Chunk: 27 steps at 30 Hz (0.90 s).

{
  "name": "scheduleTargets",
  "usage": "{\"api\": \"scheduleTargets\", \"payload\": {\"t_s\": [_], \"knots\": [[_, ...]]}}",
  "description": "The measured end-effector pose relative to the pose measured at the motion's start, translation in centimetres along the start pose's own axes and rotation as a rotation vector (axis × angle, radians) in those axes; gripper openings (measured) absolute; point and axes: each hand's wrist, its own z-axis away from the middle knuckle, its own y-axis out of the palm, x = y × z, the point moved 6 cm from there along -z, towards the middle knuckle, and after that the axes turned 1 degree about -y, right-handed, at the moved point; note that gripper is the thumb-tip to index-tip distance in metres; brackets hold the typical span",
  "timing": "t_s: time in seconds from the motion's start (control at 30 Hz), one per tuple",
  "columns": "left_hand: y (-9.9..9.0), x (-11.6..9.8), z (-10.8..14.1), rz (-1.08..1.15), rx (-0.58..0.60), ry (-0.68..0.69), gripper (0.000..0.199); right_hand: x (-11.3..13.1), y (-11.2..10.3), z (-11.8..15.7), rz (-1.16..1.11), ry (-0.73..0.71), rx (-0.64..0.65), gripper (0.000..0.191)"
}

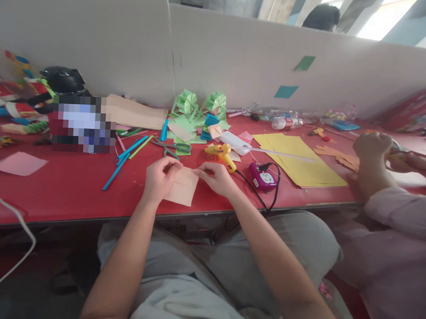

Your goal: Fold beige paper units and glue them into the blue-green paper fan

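Observation:
Near the front edge of the red table [73,191], a square of pale peach paper [182,188] is held between both hands. My left hand [160,177] pinches its upper left edge, fingers closed. At the upper right corner, my right hand [215,177] grips the same paper between thumb and fingertips. Just beyond the hands lie grey-green scissors [176,147] and a yellow hot glue gun [222,155]. Green folded-paper shapes [187,103] stand farther back.
A purple power socket [262,176] with a black cord sits right of my hands, beside yellow paper sheets [301,158]. Blue paper sticks [119,162] and pink paper [18,163] lie to the left. At right, a co-worker's hands [372,150] hold scissors. A white partition [238,62] stands behind.

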Motion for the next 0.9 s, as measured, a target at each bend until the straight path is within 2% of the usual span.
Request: {"api": "scheduleTargets", "payload": {"t_s": [0.13,0.27,0.37,0.53,0.6,0.73,0.8,0.9], "knots": [[-0.1,0.1,-0.1,0.055,0.025,-0.052,0.026,0.5,-0.7,0.1,0.032,-0.033,-0.057,0.041],[0.5,1.2,0.0,0.178,0.150,-0.168,0.037,-0.1,-1.4,0.1,0.038,-0.011,-0.105,0.038],[1.0,2.0,0.0,0.239,0.215,-0.196,0.037,-0.8,-1.6,-0.1,0.037,-0.013,-0.097,0.032],[0.8,3.4,-0.1,0.216,0.134,-0.206,0.034,0.8,-1.7,0.3,0.136,-0.244,-0.170,0.025],[0.7,3.5,-0.2,0.210,0.114,-0.205,0.033,1.9,-1.2,0.7,0.173,-0.332,-0.131,0.028],[0.6,3.1,-0.2,0.199,0.121,-0.196,0.033,3.4,0.3,1.2,0.241,-0.402,0.028,0.052],[0.7,2.8,-0.2,0.209,0.122,-0.205,0.033,3.6,1.0,1.3,0.295,-0.399,0.096,0.044],[1.0,2.7,-0.1,0.316,0.150,-0.283,0.036,3.4,1.3,1.2,0.300,-0.370,0.122,0.022]]}}
